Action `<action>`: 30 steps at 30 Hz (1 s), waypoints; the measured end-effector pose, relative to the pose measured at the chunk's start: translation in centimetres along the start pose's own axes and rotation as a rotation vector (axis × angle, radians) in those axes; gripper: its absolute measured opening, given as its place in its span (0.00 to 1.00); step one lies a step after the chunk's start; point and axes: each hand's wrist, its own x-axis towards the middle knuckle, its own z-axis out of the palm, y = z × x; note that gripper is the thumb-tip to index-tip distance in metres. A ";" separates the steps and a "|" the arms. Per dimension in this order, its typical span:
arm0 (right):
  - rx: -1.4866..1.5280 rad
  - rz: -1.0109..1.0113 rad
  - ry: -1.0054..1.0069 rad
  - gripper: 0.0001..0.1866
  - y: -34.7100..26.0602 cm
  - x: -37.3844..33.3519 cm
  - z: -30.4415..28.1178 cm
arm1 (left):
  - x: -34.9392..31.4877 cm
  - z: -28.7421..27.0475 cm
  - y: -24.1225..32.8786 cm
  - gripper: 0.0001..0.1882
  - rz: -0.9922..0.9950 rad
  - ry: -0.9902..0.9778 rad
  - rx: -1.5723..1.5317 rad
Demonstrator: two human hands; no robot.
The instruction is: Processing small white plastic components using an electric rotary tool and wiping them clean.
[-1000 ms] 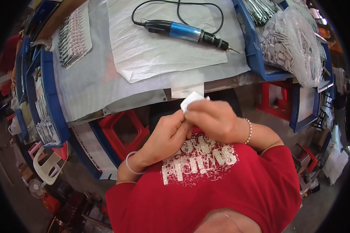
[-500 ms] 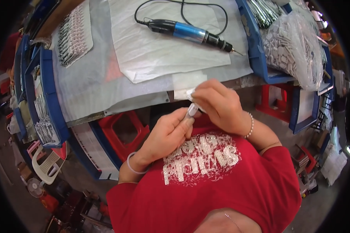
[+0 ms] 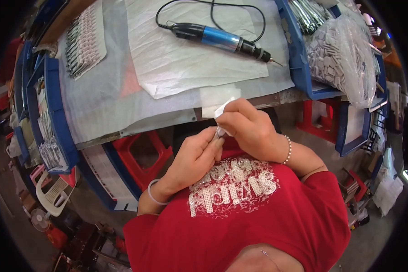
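Note:
Between the thumb and fingers of my left hand [image 3: 192,154] is a small white and silvery part [image 3: 220,131], mostly covered by the fingers. My right hand [image 3: 251,127] pinches a crumpled piece of white cloth or tissue [image 3: 224,108] and presses against the far end of that part. Both hands meet just off the table's front edge, in front of my red shirt. Beyond them, a blue and black electric screwdriver [image 3: 220,38] lies on a white sheet [image 3: 177,68], its bit toward the right.
Blue bins with metal parts stand at the left [image 3: 61,113] and the right [image 3: 299,68]. A clear bag of white plastic pieces [image 3: 342,59] fills the right one. Several assembled parts [image 3: 84,41] lie in a row at the far left. A red stool [image 3: 145,154] is under the table.
My right hand has shifted slightly left and down, its fingers now curled closer over the part. More of the white cloth sticks up above them. My left hand has hardly moved.

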 end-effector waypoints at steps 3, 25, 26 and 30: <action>-0.016 -0.131 -0.021 0.13 -0.9 0.2 -0.1 | -0.1 -0.1 -0.4 0.06 0.018 0.018 -0.040; -0.062 0.184 0.029 0.07 0.6 1.1 -1.3 | -0.6 -1.1 0.4 0.12 -0.177 -0.148 -0.407; -0.062 0.180 0.080 0.07 1.5 1.5 -1.8 | -0.6 -1.5 0.7 0.12 -0.176 -0.165 -0.477; 0.052 0.280 0.156 0.09 1.8 0.7 -3.1 | -0.9 -2.1 0.7 0.13 -0.202 -0.160 -0.618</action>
